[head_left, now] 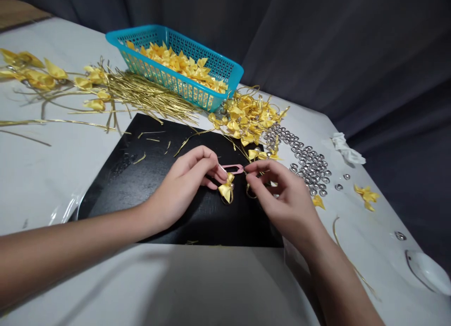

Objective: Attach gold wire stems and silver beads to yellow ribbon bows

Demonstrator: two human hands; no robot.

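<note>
Over the black board (162,213), my left hand (193,175) pinches one end of a pink snap hair clip (238,169). Just under those fingertips hangs a yellow ribbon flower (227,190) on a loop of gold cord. Thumb and forefinger of my right hand (278,187) are pressed together at the clip's other end, on what looks like thin gold cord. A second cord loop (251,192) dangles below the right fingers, partly hidden by them.
Behind the board stands a blue basket (232,72) of yellow ribbon pieces. Gold cords (148,93) lie before it. Yellow ribbon flowers (246,117) and silver beads (312,166) are heaped to the right. White ribbon pieces (347,150) and a white rounded object (428,272) sit farther right.
</note>
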